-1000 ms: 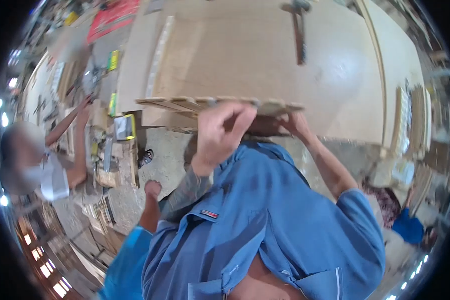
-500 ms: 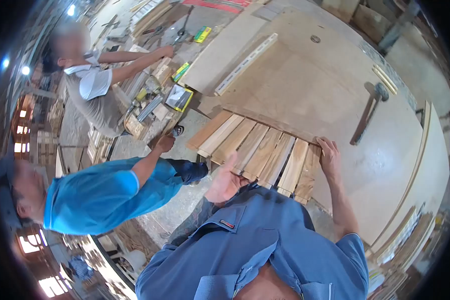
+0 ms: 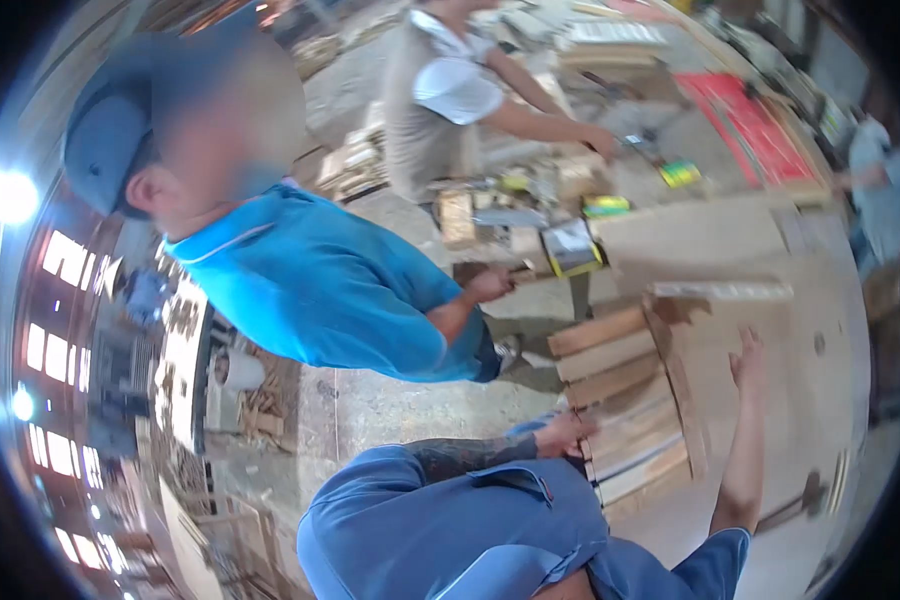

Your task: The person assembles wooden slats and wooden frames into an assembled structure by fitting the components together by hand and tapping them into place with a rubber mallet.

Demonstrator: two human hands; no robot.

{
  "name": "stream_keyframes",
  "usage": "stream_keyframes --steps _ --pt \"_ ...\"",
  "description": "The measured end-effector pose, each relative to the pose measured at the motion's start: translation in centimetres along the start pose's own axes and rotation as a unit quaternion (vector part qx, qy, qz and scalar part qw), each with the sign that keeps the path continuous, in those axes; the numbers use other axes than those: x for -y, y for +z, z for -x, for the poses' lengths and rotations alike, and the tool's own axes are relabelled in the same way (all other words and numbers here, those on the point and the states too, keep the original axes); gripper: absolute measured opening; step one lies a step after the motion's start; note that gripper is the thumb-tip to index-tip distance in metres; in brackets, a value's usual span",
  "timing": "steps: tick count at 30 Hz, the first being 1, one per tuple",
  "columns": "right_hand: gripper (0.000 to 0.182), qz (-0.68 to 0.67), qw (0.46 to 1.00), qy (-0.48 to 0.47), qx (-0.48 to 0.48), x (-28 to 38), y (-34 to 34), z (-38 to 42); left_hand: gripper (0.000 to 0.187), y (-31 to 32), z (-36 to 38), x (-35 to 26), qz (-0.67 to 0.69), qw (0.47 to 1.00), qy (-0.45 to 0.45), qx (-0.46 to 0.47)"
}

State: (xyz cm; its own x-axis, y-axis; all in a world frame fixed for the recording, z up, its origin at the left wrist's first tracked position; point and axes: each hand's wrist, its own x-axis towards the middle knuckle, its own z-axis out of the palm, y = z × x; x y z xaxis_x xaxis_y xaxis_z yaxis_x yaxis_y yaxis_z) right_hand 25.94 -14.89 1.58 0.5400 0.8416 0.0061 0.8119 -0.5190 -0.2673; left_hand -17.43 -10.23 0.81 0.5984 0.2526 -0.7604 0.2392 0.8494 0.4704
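A panel of wooden slats (image 3: 615, 385), set side by side along a rail, lies at the table edge in front of me. My left hand (image 3: 562, 434) is at the panel's near edge, beside the slat ends. It is blurred, and I cannot make out whether its fingers grip the wood. My right hand (image 3: 746, 362) is apart from the panel, over the board-topped table (image 3: 740, 400), fingers stretched out and nothing in them. Ahead of it lies a pale perforated strip (image 3: 720, 291).
A co-worker in a blue shirt (image 3: 320, 280) stands close on my left. Beyond, a person in a pale shirt (image 3: 460, 90) reaches over a cluttered bench. A yellow-edged box (image 3: 572, 248) sits there. A hammer (image 3: 808, 496) lies on the table at right.
The view has swung left, bringing the blue-shirted co-worker closer in view. My right hand has left the panel's rail and reaches forward. My left hand has moved to the slat ends.
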Motion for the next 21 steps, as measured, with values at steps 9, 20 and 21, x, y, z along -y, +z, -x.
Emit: stream_keyframes --steps 9,20,21 --pt "0.069 0.206 0.977 0.016 0.051 1.2 2.5 -16.3 0.018 -1.1 -6.5 -6.1 -0.137 0.98 0.131 -0.055" --pt "0.019 -0.138 0.987 0.065 -0.041 7.5 -3.8 -9.0 0.037 0.7 -12.1 -12.1 -0.155 0.966 0.143 -0.148" --pt "0.022 -0.137 0.988 -0.002 -0.071 7.7 -1.6 -7.8 0.037 1.0 -12.4 -12.4 -0.16 0.968 0.133 -0.137"
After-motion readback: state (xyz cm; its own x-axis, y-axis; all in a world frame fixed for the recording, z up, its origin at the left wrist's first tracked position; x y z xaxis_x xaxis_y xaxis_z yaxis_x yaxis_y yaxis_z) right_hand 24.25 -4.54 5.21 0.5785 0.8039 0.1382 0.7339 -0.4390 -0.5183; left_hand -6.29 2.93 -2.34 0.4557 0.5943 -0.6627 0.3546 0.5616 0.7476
